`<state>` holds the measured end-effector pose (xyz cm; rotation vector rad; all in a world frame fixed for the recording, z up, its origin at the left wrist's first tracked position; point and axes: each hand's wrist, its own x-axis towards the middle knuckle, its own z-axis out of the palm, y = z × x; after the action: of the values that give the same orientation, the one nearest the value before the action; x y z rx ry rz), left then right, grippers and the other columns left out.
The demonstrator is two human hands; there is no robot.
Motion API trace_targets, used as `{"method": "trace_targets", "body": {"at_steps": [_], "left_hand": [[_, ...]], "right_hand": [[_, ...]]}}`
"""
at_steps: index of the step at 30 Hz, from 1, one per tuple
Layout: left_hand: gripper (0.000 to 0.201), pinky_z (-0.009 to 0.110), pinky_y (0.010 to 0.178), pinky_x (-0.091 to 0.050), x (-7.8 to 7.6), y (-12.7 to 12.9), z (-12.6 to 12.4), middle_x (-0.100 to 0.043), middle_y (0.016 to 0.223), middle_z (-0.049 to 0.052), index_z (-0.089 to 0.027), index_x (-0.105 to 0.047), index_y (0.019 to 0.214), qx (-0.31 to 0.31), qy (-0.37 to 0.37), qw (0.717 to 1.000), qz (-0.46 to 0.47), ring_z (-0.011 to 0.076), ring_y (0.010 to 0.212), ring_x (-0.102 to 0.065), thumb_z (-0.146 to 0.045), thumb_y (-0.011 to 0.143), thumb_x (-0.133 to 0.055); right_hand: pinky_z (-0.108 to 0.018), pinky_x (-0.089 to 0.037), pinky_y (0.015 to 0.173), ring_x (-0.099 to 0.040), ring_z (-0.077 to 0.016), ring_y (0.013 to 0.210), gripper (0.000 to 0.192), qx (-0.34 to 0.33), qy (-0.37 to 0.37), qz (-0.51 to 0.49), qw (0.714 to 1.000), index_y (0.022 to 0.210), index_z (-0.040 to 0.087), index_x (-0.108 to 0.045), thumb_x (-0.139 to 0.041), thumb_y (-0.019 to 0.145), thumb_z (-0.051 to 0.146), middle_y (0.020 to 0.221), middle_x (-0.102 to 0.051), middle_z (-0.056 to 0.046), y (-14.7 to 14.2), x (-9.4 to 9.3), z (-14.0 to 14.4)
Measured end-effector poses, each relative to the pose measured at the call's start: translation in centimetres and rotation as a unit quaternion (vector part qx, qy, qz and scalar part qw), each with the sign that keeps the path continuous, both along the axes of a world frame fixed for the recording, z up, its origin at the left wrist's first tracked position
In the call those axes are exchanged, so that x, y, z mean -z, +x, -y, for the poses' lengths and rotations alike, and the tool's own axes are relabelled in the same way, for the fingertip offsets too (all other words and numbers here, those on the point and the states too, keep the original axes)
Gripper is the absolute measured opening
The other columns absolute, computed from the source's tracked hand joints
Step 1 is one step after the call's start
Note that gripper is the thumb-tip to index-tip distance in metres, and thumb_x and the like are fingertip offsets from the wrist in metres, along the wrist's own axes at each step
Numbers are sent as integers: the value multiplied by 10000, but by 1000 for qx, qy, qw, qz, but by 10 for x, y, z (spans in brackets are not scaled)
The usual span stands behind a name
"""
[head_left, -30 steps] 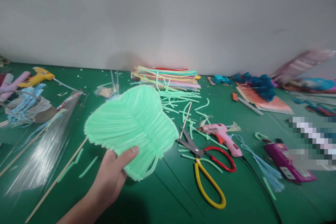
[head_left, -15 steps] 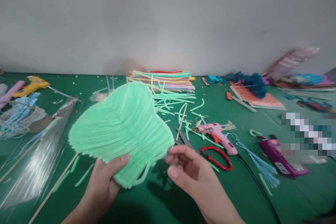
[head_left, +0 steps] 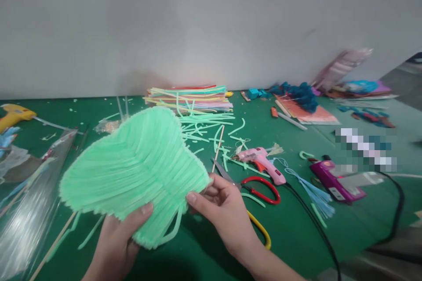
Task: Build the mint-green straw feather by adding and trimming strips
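A mint-green leaf shape made of pipe cleaners point(head_left: 132, 167) is held up above the table, its ribs slanting from a middle line. My left hand point(head_left: 121, 237) is closed on its lower edge, thumb in front and fingers hidden behind. At the lower right edge, my right hand point(head_left: 227, 217) pinches the leaf with the thumb near the front and the fingers partly behind. A loose pipe-cleaner loop point(head_left: 176, 226) hangs from the leaf's bottom, between the hands. Just beyond my right hand lie red-handled scissors point(head_left: 263, 189).
Behind the leaf lie bundled coloured pipe cleaners point(head_left: 194, 99) and loose green pieces. A pink glue gun point(head_left: 263, 162) with a black cord is on the right, near a purple device point(head_left: 336, 182). Yellow handle point(head_left: 262, 228) lies by my right wrist. Clear plastic wrap point(head_left: 42, 202) and a yellow glue gun point(head_left: 16, 116) are left.
My right hand has moved in and now grips the leaf's right edge; before, its fingers were open beside it. The view has swung right, and the leaf sits slightly lower and further left.
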<state>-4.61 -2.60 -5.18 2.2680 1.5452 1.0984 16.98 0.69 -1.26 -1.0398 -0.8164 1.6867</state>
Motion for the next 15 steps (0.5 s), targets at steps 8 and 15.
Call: {"method": "trace_targets", "body": {"at_steps": [8,15], "left_hand": [[520,452,797,-622,-1,4,-7,-755,977,59,-262,-539,1326,9,-5,1000,-9,298,936,-704,-168,815,-550],[389,396,812,-604,-17,17,5,-739,1043,32,-259,-575,1271,5,-77,995,59,255,948,-698,-170,904,-481]], "right_hand": [[-213,-565,616,-669,-95,587,346,48,21,-36,998,864,172,-532,-803,724,334,666,-709,18,3,0,-2],[-213,-571,614,-692,-108,603,371,47,-1,-8,999,792,179,-477,-788,730,372,631,-707,20,3,-3,-3]]}}
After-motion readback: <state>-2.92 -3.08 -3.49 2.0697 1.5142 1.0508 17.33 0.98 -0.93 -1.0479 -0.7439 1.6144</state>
